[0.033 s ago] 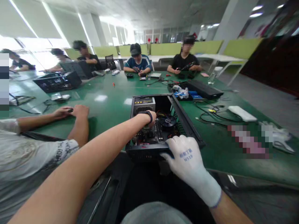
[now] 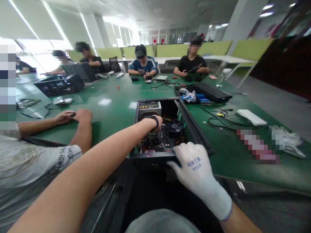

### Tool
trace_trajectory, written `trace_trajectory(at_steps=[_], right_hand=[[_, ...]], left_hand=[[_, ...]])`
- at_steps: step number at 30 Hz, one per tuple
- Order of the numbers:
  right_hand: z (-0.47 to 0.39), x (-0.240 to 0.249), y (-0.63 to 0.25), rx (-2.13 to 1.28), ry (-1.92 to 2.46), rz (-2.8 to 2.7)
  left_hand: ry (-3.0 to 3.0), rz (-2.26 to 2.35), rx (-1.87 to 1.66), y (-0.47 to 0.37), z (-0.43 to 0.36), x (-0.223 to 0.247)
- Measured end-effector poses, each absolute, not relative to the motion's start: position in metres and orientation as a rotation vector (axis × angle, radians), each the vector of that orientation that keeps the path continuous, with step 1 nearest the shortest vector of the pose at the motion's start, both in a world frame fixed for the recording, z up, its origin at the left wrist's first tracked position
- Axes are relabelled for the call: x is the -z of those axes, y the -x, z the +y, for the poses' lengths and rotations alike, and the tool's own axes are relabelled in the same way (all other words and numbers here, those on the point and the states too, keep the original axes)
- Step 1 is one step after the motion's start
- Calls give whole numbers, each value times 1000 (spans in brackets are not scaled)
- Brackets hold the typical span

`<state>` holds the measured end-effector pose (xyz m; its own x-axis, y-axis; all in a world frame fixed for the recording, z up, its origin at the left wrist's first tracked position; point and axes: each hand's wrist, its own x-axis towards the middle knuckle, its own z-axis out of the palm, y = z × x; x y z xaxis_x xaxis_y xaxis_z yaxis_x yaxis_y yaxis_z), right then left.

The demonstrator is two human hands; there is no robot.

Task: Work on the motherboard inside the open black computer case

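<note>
An open black computer case (image 2: 155, 157) lies on its side at the near edge of the green table. My bare left hand (image 2: 158, 124), a dark band at its wrist, reaches down inside, beside the power supply (image 2: 148, 112). Its fingers are hidden, so I cannot see what they touch. My right hand (image 2: 193, 160), in a white glove with blue print, is closed over the near right edge of the case, thumb on the front side. Right of my left hand is a round black fan (image 2: 175, 127), with the motherboard (image 2: 155, 141) nearer to me.
At my left a co-worker's hands (image 2: 82, 116) rest on the green table (image 2: 109, 97). Cables (image 2: 220, 118), a white block (image 2: 252, 117) and a white glove (image 2: 291, 142) lie to the right. Beyond the case sits a black tray (image 2: 178, 92); several people work around the table.
</note>
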<state>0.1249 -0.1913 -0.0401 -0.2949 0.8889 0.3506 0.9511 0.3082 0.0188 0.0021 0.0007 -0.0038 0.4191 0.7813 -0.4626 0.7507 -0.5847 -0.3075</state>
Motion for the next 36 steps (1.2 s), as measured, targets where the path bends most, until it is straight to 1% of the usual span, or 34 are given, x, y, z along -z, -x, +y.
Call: trace_trajectory(at_steps=[7,15,19,24,30,33,36], right_hand=[[-207,43,-127,286,1633,-2282],[-206,44,-126,309,1617,-2264],[-205,46,-126,309,1599,-2256],[-206,51,-130,318,1584,-2262],[-206,57,-131,362,1499,-2254],[-213,60,-138,420,1361,-2130],[-229,66,-160,541,1289,-1889]], left_hand=[[2579,-1580,-942,-5,16,38],[2543,-1567,-952,5,39,65],[2571,-1580,-907,4,36,63],[2559,-1588,-933,2,29,55],[2566,-1565,-903,6,36,64],[2560,-1575,-901,6,36,64],[2564,-1597,-898,4,30,57]])
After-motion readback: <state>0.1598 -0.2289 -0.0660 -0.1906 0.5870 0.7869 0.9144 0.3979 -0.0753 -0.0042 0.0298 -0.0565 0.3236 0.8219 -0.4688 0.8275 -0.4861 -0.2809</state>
